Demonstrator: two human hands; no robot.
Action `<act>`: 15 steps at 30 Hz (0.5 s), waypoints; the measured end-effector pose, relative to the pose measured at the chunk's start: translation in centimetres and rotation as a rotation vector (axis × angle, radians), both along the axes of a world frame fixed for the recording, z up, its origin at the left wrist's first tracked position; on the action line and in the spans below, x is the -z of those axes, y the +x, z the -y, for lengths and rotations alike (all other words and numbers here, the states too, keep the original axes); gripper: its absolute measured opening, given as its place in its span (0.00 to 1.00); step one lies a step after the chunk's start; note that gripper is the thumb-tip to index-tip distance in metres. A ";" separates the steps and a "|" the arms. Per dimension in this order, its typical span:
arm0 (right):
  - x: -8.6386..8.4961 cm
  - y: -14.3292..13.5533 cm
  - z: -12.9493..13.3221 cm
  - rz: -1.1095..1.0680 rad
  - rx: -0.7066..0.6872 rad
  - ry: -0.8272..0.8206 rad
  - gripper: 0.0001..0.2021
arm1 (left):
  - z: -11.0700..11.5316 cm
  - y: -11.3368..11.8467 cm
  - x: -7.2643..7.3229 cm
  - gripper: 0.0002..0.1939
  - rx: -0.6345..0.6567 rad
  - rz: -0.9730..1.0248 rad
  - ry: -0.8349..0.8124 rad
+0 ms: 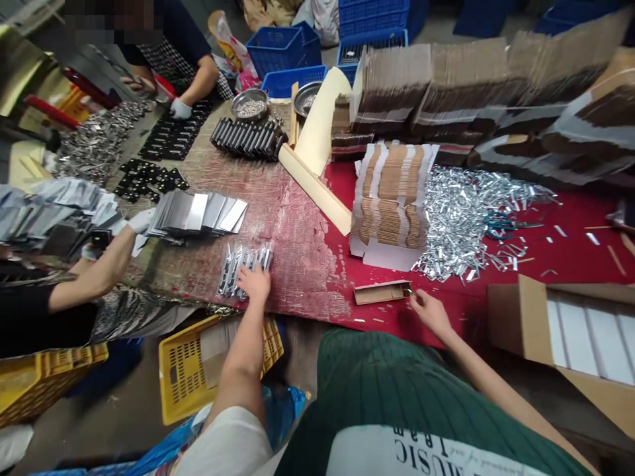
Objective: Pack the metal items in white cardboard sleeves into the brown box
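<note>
My left hand lies over a row of clear plastic packets with black and silver metal pieces inside. Its fingers are spread across the packets, touching them. On the red part of the table, my right hand pinches the right end of a long, narrow cardboard box. The box lies with its brown inside facing up. A small shiny bit shows at my right fingertips, too small to name.
Beyond the box stand packed folded cartons beside a heap of silver metal clips with scissors. An open carton of white boxes is at right. Co-workers' gloved hands work at left, near stacked grey plates. A yellow crate stands below.
</note>
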State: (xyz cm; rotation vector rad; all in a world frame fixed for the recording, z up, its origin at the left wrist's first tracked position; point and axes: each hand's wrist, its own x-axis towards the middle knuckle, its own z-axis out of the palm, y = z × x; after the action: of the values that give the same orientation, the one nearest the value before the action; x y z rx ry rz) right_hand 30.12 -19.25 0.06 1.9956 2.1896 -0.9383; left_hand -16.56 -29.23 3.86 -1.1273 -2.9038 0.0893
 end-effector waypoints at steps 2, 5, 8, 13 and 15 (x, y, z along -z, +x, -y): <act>-0.2 -2.4 0.4 0.106 0.030 0.053 0.18 | 0.9 -1.1 1.3 0.27 -0.009 -0.039 -0.064; 0.3 -4.5 -0.4 0.241 0.053 -0.005 0.17 | 1.6 0.6 3.2 0.24 0.252 -0.009 -0.142; 1.3 -3.1 -0.8 0.258 0.062 -0.064 0.15 | 0.9 1.5 4.2 0.25 0.335 0.013 -0.147; 2.2 2.7 1.8 0.229 0.383 -0.179 0.15 | -3.1 -2.0 4.2 0.36 0.048 0.161 -0.159; 2.3 3.8 3.2 0.219 0.454 -0.209 0.15 | -4.2 -1.4 3.5 0.35 0.073 0.297 -0.168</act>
State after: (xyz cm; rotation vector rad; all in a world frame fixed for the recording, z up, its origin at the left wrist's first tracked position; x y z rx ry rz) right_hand 33.89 -22.45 -2.22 2.3982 1.4906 -0.8848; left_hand -17.99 -25.00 0.34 -1.3808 -3.1584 0.1824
